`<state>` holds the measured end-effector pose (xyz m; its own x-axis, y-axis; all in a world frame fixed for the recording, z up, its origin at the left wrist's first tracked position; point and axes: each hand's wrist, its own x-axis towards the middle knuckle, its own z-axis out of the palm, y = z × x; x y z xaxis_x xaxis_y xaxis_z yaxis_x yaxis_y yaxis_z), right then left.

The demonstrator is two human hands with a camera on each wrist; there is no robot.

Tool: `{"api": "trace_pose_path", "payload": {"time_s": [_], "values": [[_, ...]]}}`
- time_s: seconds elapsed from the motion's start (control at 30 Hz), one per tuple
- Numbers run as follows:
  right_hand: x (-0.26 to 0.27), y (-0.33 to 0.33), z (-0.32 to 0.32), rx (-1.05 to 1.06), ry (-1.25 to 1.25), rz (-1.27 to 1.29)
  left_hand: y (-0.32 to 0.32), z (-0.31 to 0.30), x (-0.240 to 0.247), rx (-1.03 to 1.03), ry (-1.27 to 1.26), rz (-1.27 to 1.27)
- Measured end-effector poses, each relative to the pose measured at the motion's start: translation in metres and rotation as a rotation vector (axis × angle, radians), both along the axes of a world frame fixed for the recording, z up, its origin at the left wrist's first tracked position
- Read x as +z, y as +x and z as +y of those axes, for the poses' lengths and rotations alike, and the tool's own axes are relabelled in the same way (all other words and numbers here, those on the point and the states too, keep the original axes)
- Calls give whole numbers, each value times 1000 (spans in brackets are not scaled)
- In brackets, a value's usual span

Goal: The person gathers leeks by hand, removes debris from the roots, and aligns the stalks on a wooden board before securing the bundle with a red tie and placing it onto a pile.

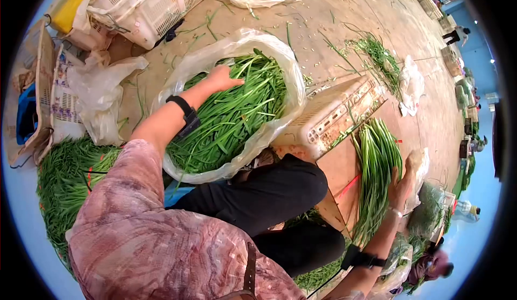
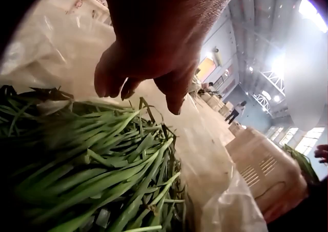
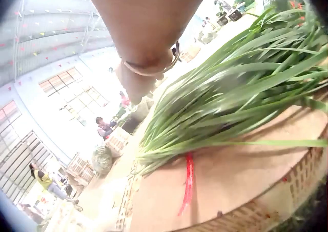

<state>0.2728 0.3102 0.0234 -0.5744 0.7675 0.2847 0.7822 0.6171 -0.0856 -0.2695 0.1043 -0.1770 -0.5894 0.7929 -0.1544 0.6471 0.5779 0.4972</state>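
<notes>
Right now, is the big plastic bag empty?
No, the plastic bag is full of long green leaves, with the left hand over them.

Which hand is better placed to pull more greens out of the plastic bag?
Left. The left hand is right at the greens inside the plastic bag; the right hand rests against the separate bundle.

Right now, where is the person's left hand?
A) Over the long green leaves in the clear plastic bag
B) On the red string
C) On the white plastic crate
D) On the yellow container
A: in the head view the left hand reaches over the long green leaves that fill the clear plastic bag. The left wrist view shows its fingers just above those leaves.
</notes>
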Motion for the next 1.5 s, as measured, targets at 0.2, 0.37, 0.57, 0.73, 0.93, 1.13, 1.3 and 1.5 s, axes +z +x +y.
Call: {"api": "trace_pose_path", "payload": {"time_s": [0.2, 0.37, 0.57, 0.73, 0.93, 1.13, 1.3, 1.5], "values": [[-3, -21, -78, -60, -88, 129, 101, 29, -2, -483, 152, 376], [-16, -14, -110, -199, -220, 116, 124, 54, -61, -319, -67, 382], [-16, 1, -123, -267, -281, 197, 111, 57, -54, -220, -116, 252], [-9, -7, -126, -286, -282, 214, 108, 43, -7, -224, 509, -214], [-21, -2, -124, -281, -325, 245, 20, 86, -33, 173, 280, 179], [-24, 2, -134, -331, -363, 261, 35, 100, -35, 175, -248, 186], [-24, 1, -135, -342, -366, 230, 109, 95, -43, -157, -216, 395], [-24, 9, -132, -317, -377, 255, 109, 96, -71, -230, -160, 429]]}}
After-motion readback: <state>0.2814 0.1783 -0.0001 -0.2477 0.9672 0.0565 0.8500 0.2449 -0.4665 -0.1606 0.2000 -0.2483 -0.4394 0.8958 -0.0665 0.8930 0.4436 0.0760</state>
